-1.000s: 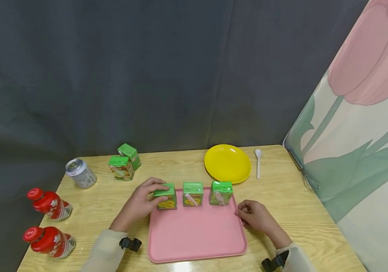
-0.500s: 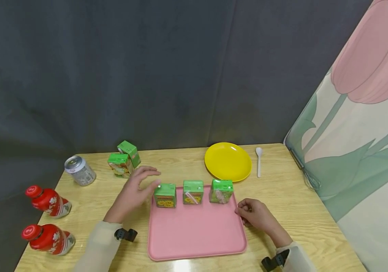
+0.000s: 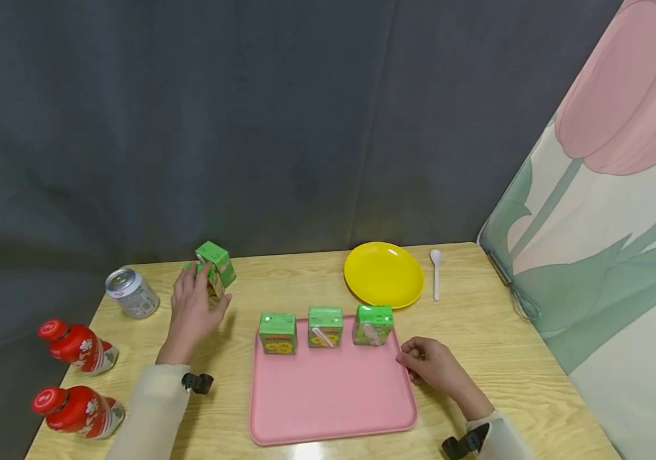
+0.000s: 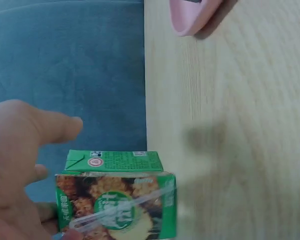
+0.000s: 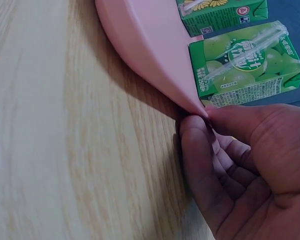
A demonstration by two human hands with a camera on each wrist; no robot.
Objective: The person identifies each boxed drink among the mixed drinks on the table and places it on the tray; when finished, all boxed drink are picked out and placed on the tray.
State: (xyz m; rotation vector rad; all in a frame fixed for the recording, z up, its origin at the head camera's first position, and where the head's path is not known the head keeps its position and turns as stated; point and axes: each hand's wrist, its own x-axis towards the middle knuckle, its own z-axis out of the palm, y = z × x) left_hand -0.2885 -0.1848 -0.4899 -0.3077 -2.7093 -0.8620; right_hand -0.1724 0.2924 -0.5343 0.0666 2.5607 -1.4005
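Observation:
My left hand [image 3: 190, 316] reaches over the front one of two green juice boxes at the back left. In the left wrist view that juice box [image 4: 140, 195] shows a brown fruit picture and a wrapped straw; the thumb is spread apart from it, and the fingers lie at its side. Right behind it stands the other juice box [image 3: 221, 263]. My right hand [image 3: 433, 365] pinches the right rim of a pink tray [image 3: 334, 402] between thumb and forefinger. Along the tray's far edge stand three juice boxes: left [image 3: 278, 333], middle [image 3: 325, 327] and right [image 3: 373, 326].
A yellow plate [image 3: 384, 275] lies behind the tray, with a white spoon [image 3: 436, 276] to its right. At the left are a silver can [image 3: 132, 294] and two red bottles, one farther back [image 3: 80, 348] and one nearer [image 3: 83, 412]. A dark curtain [image 3: 282, 128] borders the table.
My left hand has let go of the left juice box on the tray and moved back and left to the pair of juice boxes. The right hand stays at the tray's rim.

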